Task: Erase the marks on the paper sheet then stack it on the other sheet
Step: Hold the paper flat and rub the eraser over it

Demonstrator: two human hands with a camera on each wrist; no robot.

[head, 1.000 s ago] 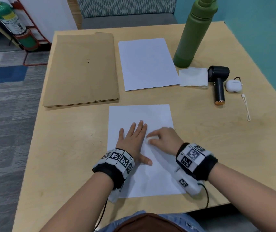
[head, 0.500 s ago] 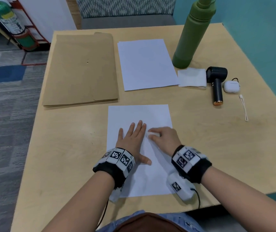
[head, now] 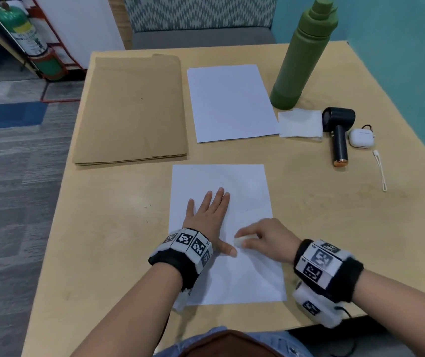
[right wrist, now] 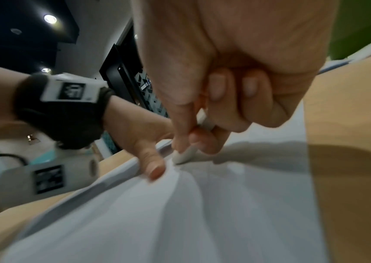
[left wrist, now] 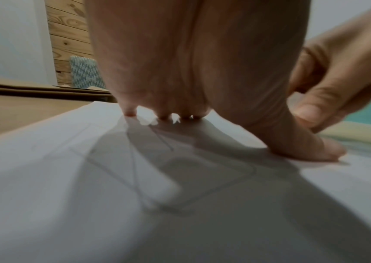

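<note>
Left hand (head: pixel 207 215) flat, fingers straight, pinning paper sheet (head: pixel 247 191) at table's near edge so it can't slide. Right hand (head: pixel 265 239) pinches eraser (head: pixel 239 240), tip on paper beside left thumb. Other sheet (head: pixel 229 101) toward far edge, awaiting stack.

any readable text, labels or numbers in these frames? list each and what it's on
No word or number reads clearly.
Fire extinguisher: yellow label, print blurred.
Left wrist band: black-and-white square code tags, no letters legible.
Right wrist band: same kind of tags, tiny edge marks too small.
Near paper sheet: faint pencil lines, not text.
Far paper sheet: blank.
</note>
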